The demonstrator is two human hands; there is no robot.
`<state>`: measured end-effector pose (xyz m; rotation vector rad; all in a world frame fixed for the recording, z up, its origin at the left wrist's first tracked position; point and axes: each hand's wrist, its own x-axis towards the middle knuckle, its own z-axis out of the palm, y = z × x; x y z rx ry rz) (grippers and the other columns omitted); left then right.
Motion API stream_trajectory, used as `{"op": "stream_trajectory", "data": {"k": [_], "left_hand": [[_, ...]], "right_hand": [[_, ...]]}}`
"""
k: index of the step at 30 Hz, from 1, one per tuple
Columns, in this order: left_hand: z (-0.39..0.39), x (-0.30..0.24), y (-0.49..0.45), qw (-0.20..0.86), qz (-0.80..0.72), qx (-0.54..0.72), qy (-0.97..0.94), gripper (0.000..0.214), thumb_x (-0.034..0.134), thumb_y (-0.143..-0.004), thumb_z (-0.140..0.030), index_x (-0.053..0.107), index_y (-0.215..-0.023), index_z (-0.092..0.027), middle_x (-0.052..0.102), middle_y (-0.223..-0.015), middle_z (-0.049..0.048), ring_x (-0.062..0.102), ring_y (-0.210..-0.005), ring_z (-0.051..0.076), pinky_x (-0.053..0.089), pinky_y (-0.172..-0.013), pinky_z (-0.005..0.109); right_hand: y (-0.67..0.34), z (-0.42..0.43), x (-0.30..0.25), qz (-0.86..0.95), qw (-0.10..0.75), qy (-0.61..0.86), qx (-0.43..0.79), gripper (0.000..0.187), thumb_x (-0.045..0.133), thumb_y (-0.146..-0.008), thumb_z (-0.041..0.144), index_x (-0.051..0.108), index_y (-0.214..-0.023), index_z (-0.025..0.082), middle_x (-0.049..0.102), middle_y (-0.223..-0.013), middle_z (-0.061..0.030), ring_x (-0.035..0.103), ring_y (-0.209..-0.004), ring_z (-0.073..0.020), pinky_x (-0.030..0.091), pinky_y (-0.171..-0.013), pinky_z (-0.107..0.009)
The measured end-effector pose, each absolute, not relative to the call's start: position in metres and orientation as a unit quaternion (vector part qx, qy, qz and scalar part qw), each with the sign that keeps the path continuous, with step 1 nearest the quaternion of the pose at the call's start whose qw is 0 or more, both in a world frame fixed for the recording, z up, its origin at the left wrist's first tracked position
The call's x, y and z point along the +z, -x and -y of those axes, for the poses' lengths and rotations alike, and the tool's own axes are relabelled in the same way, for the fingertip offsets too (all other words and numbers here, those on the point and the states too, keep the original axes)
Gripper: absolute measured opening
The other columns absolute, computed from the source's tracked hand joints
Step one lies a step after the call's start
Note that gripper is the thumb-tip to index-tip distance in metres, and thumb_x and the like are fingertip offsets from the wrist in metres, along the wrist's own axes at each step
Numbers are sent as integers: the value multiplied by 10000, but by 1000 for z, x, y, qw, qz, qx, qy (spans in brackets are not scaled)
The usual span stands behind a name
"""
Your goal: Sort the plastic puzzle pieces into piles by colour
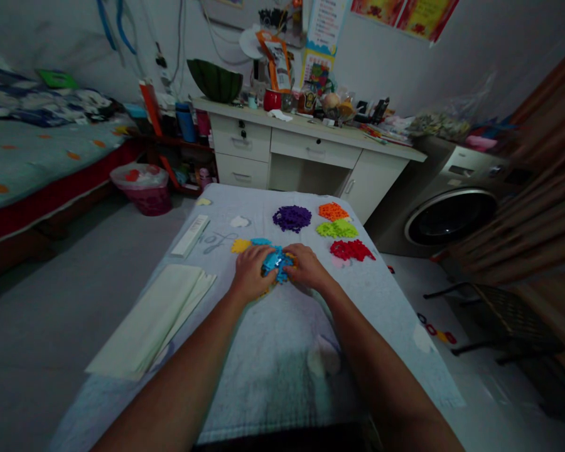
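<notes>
Small blue plastic pieces [277,263] are heaped between my two hands at the middle of the cloth-covered table. My left hand [254,271] curls round the left side of the heap, its thumb against the pieces. From the right, my right hand [306,266] presses in with bent fingers. Some yellow pieces show at the edges of the heap, partly hidden by my hands. Just beyond my left hand lie yellow pieces [240,245] and a few more blue pieces [260,242].
Purple pieces [292,218], orange pieces [333,211], lime green pieces [337,228] and red pieces [351,250] lie in separate piles. A folded pale cloth [153,317] and a long white box [191,236] rest at left. Behind stand a desk [242,147] and a washing machine [433,194].
</notes>
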<state>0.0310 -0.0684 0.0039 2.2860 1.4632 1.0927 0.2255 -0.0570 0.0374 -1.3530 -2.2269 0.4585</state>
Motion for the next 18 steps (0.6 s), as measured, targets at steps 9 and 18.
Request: {"op": "stream_trajectory", "data": {"k": [9,18], "left_hand": [[71,6,-28,82,-504,344,-788,453,617,-810,-301,562,-1244,-185,630,-1235,121,564,-1157,292,427,-1018,444],[68,10,-22,3,-646,323,-692,382,563,-862,-307,598,-1226,-193,633,-1234,126,526,-1173,330,415,-960,492]], "right_hand": [[-307,47,44,737,285,609,62,243,580,-781,186,650,-1014,186,648,-1126,-112,565,-1121,-266,414,-1009,-458],[-392,21,44,540,146,827,62,884,692,-658,693,514,-1324,140,587,-1310,-217,552,-1214,-361,459,-957,-449]]}}
